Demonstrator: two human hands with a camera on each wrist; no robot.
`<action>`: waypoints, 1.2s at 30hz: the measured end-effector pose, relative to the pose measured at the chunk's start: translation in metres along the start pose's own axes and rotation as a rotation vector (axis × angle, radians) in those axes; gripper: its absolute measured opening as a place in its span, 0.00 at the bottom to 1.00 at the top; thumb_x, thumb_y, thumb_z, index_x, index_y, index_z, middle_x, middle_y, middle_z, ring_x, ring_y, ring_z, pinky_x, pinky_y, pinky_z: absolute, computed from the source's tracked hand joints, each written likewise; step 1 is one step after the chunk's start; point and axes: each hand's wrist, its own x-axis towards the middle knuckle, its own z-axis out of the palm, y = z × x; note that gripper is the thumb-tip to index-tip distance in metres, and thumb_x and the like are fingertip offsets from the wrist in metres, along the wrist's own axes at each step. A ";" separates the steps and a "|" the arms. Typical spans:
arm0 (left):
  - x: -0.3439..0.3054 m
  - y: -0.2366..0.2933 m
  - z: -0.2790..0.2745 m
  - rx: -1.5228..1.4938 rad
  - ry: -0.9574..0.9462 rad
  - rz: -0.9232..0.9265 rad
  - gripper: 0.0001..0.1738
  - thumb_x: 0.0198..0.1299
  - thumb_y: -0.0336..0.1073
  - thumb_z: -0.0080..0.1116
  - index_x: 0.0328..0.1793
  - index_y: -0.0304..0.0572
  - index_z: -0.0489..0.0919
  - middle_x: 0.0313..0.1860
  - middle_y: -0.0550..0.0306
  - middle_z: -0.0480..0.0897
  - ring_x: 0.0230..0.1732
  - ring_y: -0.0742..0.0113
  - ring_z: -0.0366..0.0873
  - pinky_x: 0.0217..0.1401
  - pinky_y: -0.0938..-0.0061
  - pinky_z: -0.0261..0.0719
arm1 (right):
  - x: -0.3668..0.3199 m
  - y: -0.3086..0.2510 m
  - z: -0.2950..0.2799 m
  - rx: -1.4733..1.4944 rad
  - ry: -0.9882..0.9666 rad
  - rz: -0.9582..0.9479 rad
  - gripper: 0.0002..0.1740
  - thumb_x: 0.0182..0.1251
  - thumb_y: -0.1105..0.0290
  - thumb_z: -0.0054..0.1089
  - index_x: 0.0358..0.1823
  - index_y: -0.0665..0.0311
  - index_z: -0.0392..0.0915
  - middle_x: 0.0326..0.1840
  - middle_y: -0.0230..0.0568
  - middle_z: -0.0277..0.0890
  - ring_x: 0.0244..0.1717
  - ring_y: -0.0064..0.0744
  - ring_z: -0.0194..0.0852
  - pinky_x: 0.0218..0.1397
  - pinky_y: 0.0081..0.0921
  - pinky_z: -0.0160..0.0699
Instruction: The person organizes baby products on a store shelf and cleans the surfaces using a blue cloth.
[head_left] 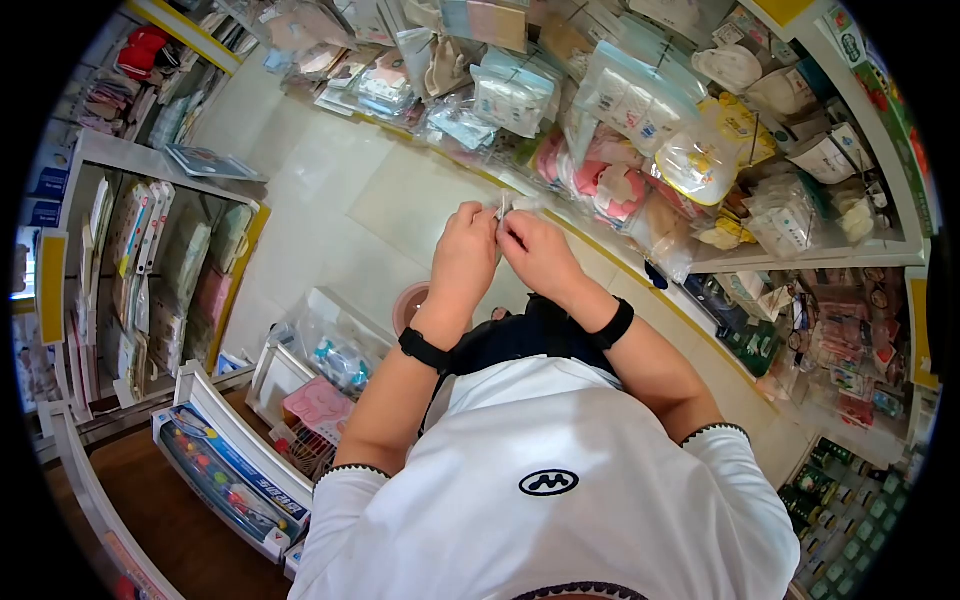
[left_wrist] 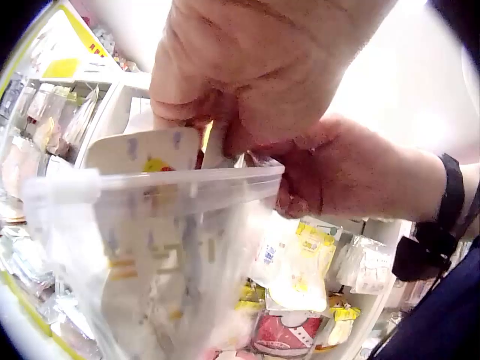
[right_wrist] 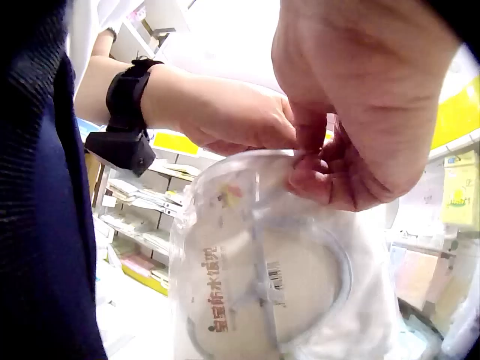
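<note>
Between my two hands hangs a clear plastic zip bag with a folded baby bib inside, white with small coloured prints. Printed characters and a barcode show through one side in the right wrist view. My left hand is bent down over the bag's mouth, its fingers and thumb pinching at the top edge, the fingertips partly hidden. Close beside it, my right hand pinches the same rim between thumb and curled fingers. From the head, only a thin edge of the bag shows between the hands.
Shelves with packaged baby goods run along the front and right. A rack of flat packages stands at the left. Nearer are a boxed toy, a plastic-wrapped bundle and a pink round stool on the pale floor.
</note>
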 end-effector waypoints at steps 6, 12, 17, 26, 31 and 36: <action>0.004 -0.015 -0.004 -0.123 -0.319 -0.058 0.12 0.61 0.31 0.46 0.44 0.31 0.76 0.50 0.41 0.74 0.46 0.46 0.74 0.51 0.64 0.71 | -0.010 0.015 0.008 0.563 -0.092 0.243 0.09 0.61 0.69 0.50 0.26 0.68 0.68 0.22 0.38 0.70 0.22 0.28 0.67 0.29 0.23 0.69; 0.007 -0.031 -0.020 -0.532 -0.202 -0.114 0.17 0.66 0.38 0.43 0.51 0.33 0.75 0.50 0.51 0.77 0.52 0.62 0.73 0.57 0.72 0.66 | -0.005 0.023 -0.008 0.801 -0.102 0.369 0.09 0.65 0.69 0.47 0.28 0.64 0.69 0.24 0.32 0.72 0.25 0.18 0.70 0.31 0.17 0.72; -0.007 -0.046 -0.044 -0.688 -0.096 -0.372 0.16 0.65 0.37 0.45 0.54 0.37 0.74 0.53 0.55 0.76 0.55 0.66 0.70 0.60 0.73 0.63 | -0.004 0.030 -0.016 0.892 -0.068 0.417 0.07 0.66 0.67 0.46 0.31 0.61 0.69 0.28 0.33 0.74 0.31 0.22 0.74 0.37 0.19 0.73; -0.046 -0.044 -0.022 -0.947 -0.122 -0.465 0.34 0.58 0.33 0.56 0.69 0.37 0.55 0.64 0.47 0.64 0.66 0.63 0.59 0.66 0.69 0.57 | -0.003 0.019 -0.031 1.276 0.012 0.586 0.08 0.64 0.69 0.45 0.34 0.67 0.69 0.33 0.44 0.76 0.34 0.31 0.77 0.39 0.25 0.77; -0.045 -0.031 -0.010 -1.124 0.022 -0.540 0.26 0.59 0.33 0.56 0.63 0.35 0.66 0.53 0.52 0.75 0.53 0.67 0.71 0.57 0.74 0.67 | -0.009 0.019 -0.032 1.362 0.008 0.667 0.10 0.64 0.69 0.44 0.38 0.70 0.70 0.37 0.47 0.75 0.38 0.35 0.77 0.42 0.28 0.77; -0.034 -0.024 -0.013 -0.754 0.176 -0.384 0.13 0.61 0.33 0.52 0.49 0.36 0.78 0.38 0.56 0.80 0.39 0.72 0.74 0.44 0.80 0.70 | -0.019 0.012 -0.036 1.304 -0.008 0.692 0.11 0.64 0.68 0.46 0.37 0.70 0.70 0.36 0.46 0.75 0.37 0.35 0.77 0.41 0.29 0.76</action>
